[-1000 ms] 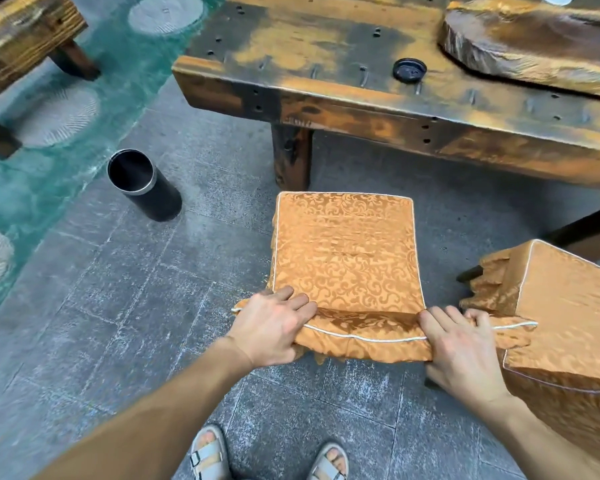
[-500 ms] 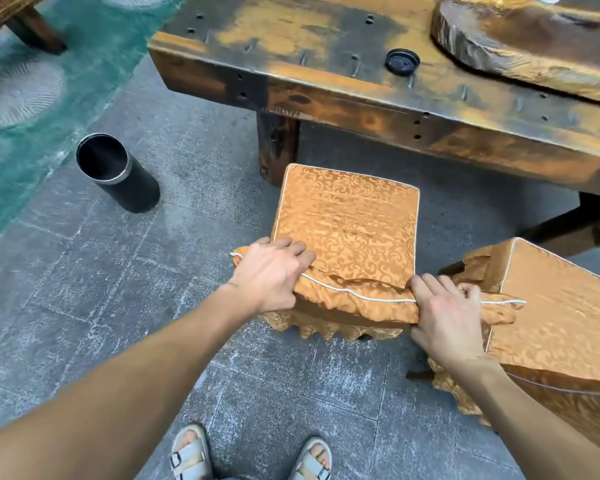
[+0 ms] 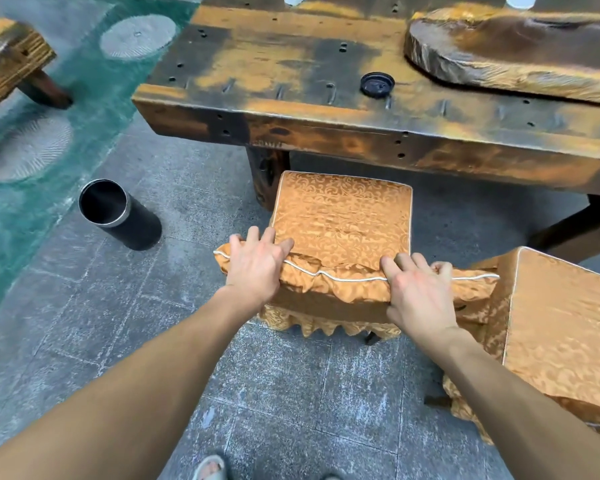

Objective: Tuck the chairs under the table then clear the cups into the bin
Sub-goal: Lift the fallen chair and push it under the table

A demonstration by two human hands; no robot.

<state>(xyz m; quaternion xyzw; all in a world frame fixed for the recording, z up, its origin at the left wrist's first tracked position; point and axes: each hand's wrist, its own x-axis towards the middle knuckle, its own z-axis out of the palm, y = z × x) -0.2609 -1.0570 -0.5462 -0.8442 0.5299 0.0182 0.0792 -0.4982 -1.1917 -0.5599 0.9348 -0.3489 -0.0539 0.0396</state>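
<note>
**First chair going under, cups not yet touched**

The heavy wooden desk (image 3: 326, 109) fills the top of the view, its near edge just past the front of the chair (image 3: 343, 216) being handled. That chair, in orange patterned cloth, stands on the grey floor with its seat only beginning to reach under the desk's edge, beside the desk leg. A second covered chair (image 3: 561, 323) stands to the right, well out from the desk.

The black bin (image 3: 125, 220) stands on the floor to the left, open and near the desk corner.

The left hand (image 3: 257, 268) and right hand (image 3: 420, 292) lie over the rumpled top of the chair back, fingers spread and pressing on the cloth rather than clenched.

A small black lid (image 3: 377, 84) sits on the desk; something white shows at the top edge, too cut off to name.

By my reading, the tucking step is under way. The next move calls for a straight, even push from both hands, keeping the chair clear of the desk leg.
</note>
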